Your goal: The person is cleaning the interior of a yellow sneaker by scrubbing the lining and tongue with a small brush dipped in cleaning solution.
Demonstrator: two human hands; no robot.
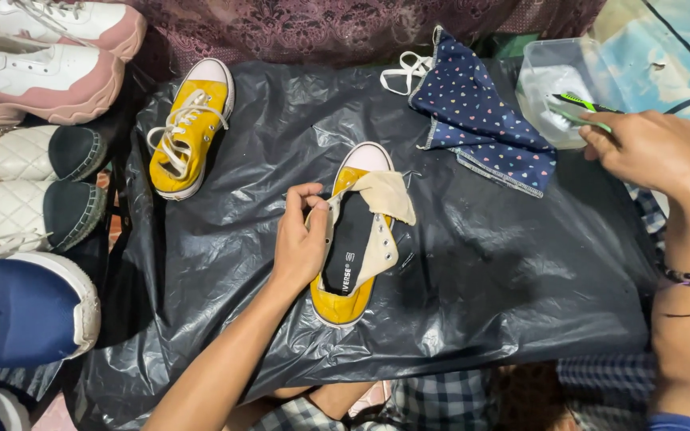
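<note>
Plastic sheeting point(481, 263), black and crinkled, covers the work surface in the head view, which would keep dirt and water off whatever lies beneath. At its centre lies a yellow sneaker point(353, 239) with the laces out and the tongue folded up toward twelve o'clock, so the dark insole is open to reach. The left hand point(299, 239) pinches the shoe's side wall at its nine o'clock edge, fingers pressed together on the canvas, steadying it and spreading the opening. At two o'clock the right hand point(640, 148) closes around the handle of a green brush point(580, 108), whose head dips into a clear plastic tub point(549, 60), apparently to wet it. Between tub and shoe rests a dark blue spotted cloth point(481, 120), and a white lace point(405, 72) lies beside it at twelve o'clock. The matching laced sneaker point(189, 132) sits at ten o'clock. Other shoes point(33, 199) line the nine o'clock edge, off the sheet.
</note>
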